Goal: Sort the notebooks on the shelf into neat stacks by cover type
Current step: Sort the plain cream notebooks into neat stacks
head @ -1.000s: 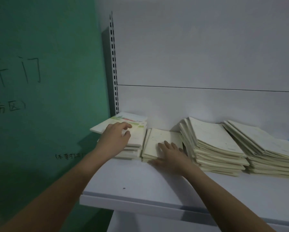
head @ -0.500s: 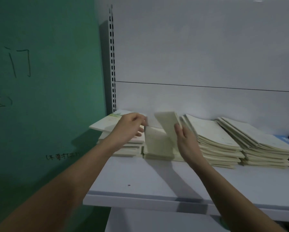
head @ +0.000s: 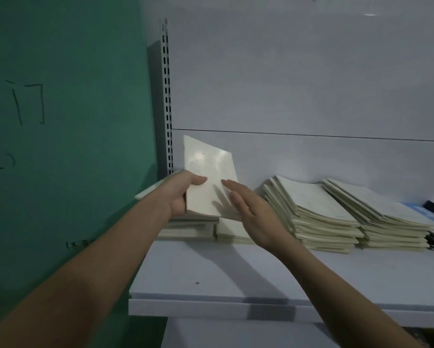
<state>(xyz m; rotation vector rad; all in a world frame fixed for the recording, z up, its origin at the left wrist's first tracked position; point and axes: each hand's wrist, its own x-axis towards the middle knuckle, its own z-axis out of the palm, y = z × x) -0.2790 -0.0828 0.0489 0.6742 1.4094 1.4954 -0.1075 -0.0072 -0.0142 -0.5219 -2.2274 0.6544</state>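
A left hand (head: 179, 194) grips a cream notebook (head: 208, 177), hiding the stacks (head: 190, 228) beneath; the right hand (head: 251, 212), fingers (head: 232, 185) straight, touches it.

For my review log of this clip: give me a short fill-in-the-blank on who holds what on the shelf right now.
1. The raised cream notebook is gripped by the ____ hand.
2. The right hand has its fingers ____.
3. The wall left of the shelf is coloured ____.

Missing words: left; straight; green
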